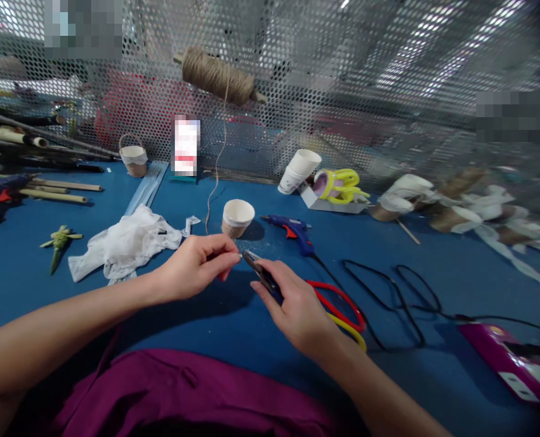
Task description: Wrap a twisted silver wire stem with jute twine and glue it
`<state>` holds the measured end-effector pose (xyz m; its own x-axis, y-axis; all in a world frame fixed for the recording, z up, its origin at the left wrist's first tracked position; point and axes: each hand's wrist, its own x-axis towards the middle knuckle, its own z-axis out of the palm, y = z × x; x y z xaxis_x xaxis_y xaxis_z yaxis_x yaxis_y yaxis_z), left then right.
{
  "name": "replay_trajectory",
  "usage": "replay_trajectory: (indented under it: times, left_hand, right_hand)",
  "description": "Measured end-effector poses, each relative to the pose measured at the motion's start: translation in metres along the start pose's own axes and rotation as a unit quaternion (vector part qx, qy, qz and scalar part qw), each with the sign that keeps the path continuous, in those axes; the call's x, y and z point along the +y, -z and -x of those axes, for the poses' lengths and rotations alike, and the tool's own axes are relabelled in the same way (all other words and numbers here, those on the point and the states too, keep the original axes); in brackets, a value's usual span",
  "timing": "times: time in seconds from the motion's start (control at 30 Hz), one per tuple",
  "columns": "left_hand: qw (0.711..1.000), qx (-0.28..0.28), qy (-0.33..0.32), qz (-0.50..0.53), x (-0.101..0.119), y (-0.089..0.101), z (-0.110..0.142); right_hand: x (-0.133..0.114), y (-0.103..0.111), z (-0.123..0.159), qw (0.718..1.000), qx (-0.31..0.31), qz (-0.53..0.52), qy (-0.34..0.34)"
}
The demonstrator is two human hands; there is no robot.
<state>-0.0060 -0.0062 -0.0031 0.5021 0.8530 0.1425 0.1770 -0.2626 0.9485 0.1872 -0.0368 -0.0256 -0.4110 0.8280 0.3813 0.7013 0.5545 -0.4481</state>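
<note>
Small pale piece (240,257), too tiny to identify, is pinched in left hand (201,264). Slim dark-handled metal hand tool (264,276) is gripped in right hand (293,298), tip held just beside piece. Brown-wrapped white paper cup (235,229) is seen upright on blue tabletop (197,328), beyond both hands.

The person is wearing a deep magenta-purple garment (233,388), its cloth falling in soft folds, darkening to near-black in the creases and showing a small raised pucker (189,377) near the middle. A narrow purple strip (109,352) is running up from its left side. The left forearm (92,318) and right forearm (365,382) are showing bare, as are the left hand (201,267) and right hand (297,303).
</note>
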Motion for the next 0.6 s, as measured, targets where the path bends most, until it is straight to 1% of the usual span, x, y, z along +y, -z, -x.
replay_trajectory:
  times: [0.07,0.13,0.2,0.23,0.27,0.3,0.33,0.37,0.4,0.47,0.53,0.6]
  left_hand:
    - [0.992,-0.034,0.045,0.110,-0.002,0.000,0.000]
    - [0.972,-0.071,0.082,0.208,-0.003,0.000,0.000]
    - [0.952,-0.105,0.107,0.266,-0.004,0.000,-0.001]
    - [0.951,-0.114,0.113,0.266,-0.004,0.000,-0.001]
    - [0.958,-0.113,0.109,0.238,-0.003,-0.001,-0.002]
    - [0.974,-0.096,0.093,0.182,-0.002,-0.001,-0.002]
    - [0.991,-0.063,0.065,0.102,-0.002,-0.002,-0.003]
    - [0.999,-0.020,0.026,0.011,-0.002,-0.003,-0.003]
    - [0.996,0.025,-0.017,-0.079,-0.002,-0.005,-0.003]
    - [0.969,0.091,-0.090,-0.210,-0.004,-0.008,-0.002]
    - [0.949,0.110,-0.125,-0.267,-0.006,-0.011,-0.001]
    - [0.948,0.104,-0.132,-0.270,-0.007,-0.012,0.001]
  right_hand:
    - [0.001,0.003,-0.001,1.000,-0.003,-0.003,0.016]
    - [0.001,0.005,-0.002,0.999,-0.007,-0.007,0.032]
    - [0.001,0.007,-0.002,0.999,-0.012,-0.010,0.041]
    - [0.002,0.007,-0.002,0.999,-0.014,-0.011,0.041]
    - [0.002,0.007,-0.002,0.999,-0.014,-0.009,0.035]
    - [0.002,0.006,-0.002,1.000,-0.013,-0.006,0.024]
    - [0.002,0.005,-0.002,1.000,-0.010,-0.003,0.010]
    - [0.002,0.003,-0.002,1.000,-0.008,-0.001,-0.006]
    - [0.002,0.002,-0.001,1.000,-0.006,0.000,-0.022]
    - [0.000,-0.001,0.000,0.999,-0.004,-0.002,-0.048]
    - [-0.003,-0.003,0.001,0.998,-0.001,-0.009,-0.060]
    - [-0.005,-0.004,0.002,0.998,0.002,-0.015,-0.064]
